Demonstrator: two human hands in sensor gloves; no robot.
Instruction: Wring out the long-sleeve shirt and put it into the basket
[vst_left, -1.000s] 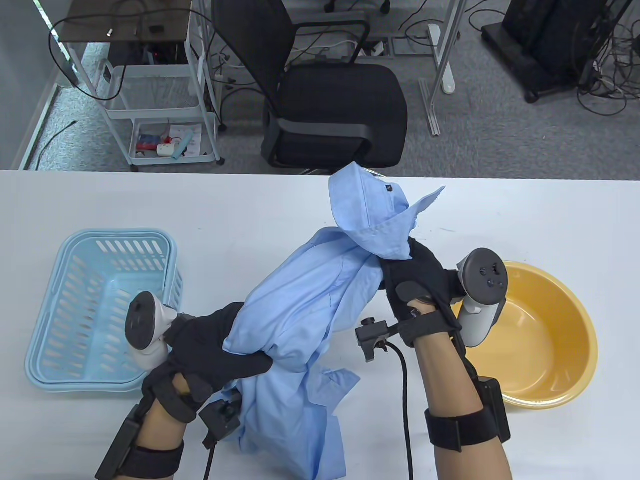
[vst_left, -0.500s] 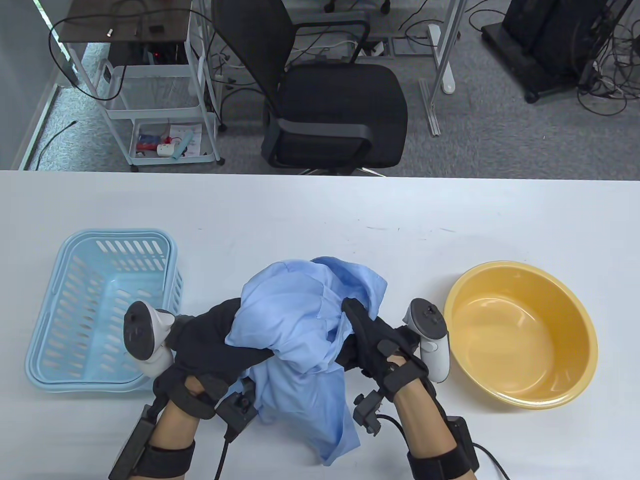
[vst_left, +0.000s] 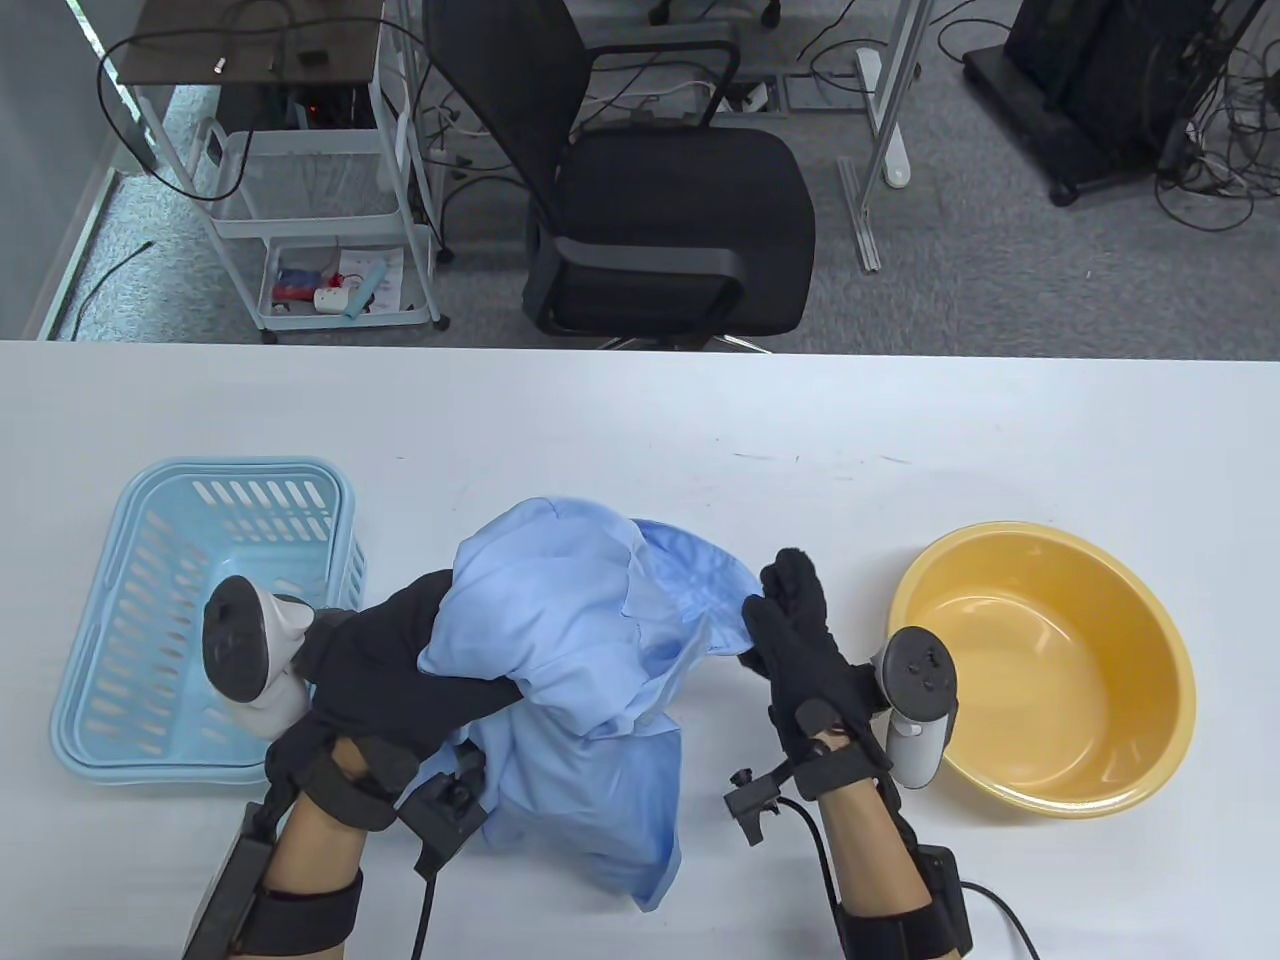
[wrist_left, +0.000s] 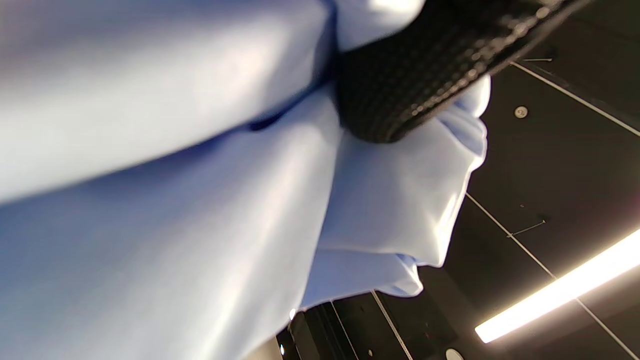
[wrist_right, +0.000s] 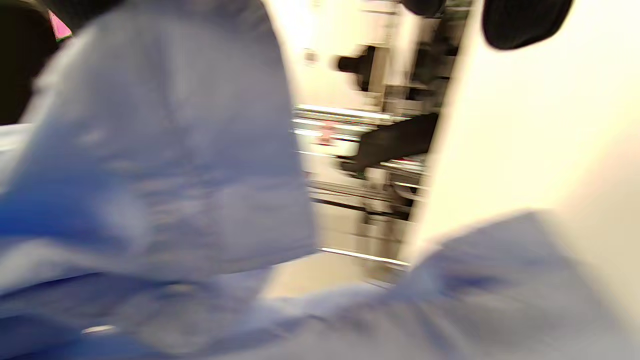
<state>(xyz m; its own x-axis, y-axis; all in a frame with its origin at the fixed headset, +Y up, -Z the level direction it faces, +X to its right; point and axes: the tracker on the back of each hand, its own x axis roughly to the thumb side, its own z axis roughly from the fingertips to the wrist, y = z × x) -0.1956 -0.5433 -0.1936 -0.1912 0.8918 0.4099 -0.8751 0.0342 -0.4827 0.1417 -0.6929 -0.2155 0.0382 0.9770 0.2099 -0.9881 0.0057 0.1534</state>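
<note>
The light blue long-sleeve shirt (vst_left: 570, 640) is bunched in a heap at the table's front centre. My left hand (vst_left: 430, 680) grips its left side, thumb over the fabric and fingers hidden under it. In the left wrist view a black gloved finger (wrist_left: 420, 70) presses into the shirt (wrist_left: 200, 200). My right hand (vst_left: 800, 630) is held with straight fingers pointing away from me, just touching the shirt's right edge. The blurred right wrist view shows the shirt (wrist_right: 165, 175) below a fingertip (wrist_right: 525, 20). The light blue slotted basket (vst_left: 240, 468) stands at the left, close to my left hand.
A yellow basin (vst_left: 1040, 532) sits at the right, beside my right hand's tracker. Beyond the table's far edge stand a black office chair (vst_left: 680, 200) and a white cart (vst_left: 310, 220).
My right hand brought the raised collar end down onto the bundle, let go of it and moved right with straight fingers. My left hand shifted slightly left, still holding the shirt.
</note>
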